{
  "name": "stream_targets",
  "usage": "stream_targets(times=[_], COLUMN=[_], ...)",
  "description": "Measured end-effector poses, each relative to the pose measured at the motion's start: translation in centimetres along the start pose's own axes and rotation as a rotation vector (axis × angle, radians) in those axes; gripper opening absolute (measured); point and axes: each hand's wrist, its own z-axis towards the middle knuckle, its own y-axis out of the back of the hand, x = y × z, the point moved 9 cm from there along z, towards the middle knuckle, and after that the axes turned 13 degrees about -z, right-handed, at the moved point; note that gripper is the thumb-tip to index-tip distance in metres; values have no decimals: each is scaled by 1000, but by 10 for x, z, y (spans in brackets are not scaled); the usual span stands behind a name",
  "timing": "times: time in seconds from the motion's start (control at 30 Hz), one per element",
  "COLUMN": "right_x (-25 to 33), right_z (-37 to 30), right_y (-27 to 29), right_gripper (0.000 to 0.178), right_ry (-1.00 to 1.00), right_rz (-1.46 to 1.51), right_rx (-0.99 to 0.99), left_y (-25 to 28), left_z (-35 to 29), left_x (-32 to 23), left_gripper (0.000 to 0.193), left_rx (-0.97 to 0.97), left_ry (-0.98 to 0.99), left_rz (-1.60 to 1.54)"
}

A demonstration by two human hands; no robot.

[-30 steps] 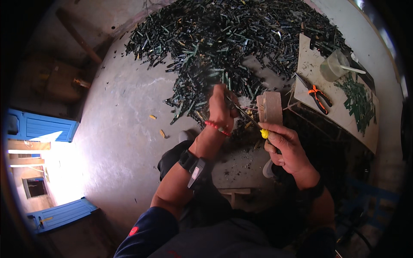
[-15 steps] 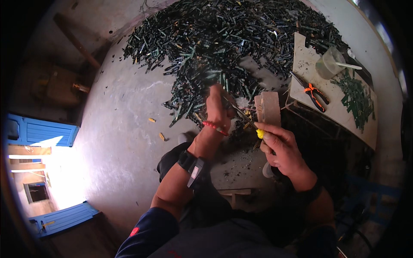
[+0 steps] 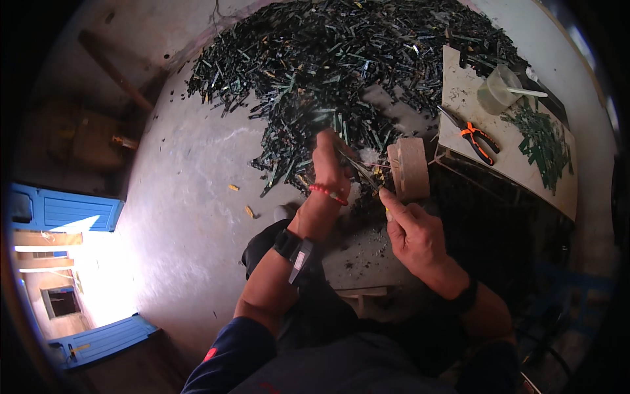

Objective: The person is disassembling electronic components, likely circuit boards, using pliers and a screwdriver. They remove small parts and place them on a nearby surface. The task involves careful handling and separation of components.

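- Right hand [image 3: 418,241] clasps a thin-shafted tool [image 3: 369,176].
- Ahead-left of that grip, the left hand [image 3: 330,163] looks curled; its hold is unclear.
- A slipping push could jab it.

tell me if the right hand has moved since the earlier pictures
Yes: the right hand has moved left, judged against the pinkish block beyond it.

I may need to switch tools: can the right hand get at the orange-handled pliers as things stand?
Probably yes: the pliers lie uncovered on the pale board, nothing over their handles. The right hand is wrapped around a slim tool, though, and would likely need to free itself first.
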Motion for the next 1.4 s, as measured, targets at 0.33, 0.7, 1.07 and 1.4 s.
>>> stream_targets(times=[0.33,0.7,1.07,1.4], right_x=[-34,-17,-41,-41], right_z=[-4,15,15,1], right_y=[-29,9,-6,-17], right_gripper=[28,28,31,30], right_ry=[-652,-105,-359,-637], right_rz=[1056,370,640,977], right_rx=[474,87,207,540], left_y=[0,-23,-34,-28], left_z=[-10,-28,-38,-29], left_x=[3,13,30,7], left_gripper=[33,31,32,38], left_rx=[108,194,192,125], left_ry=[68,92,392,98], left_rz=[-1,43,-44,-6])
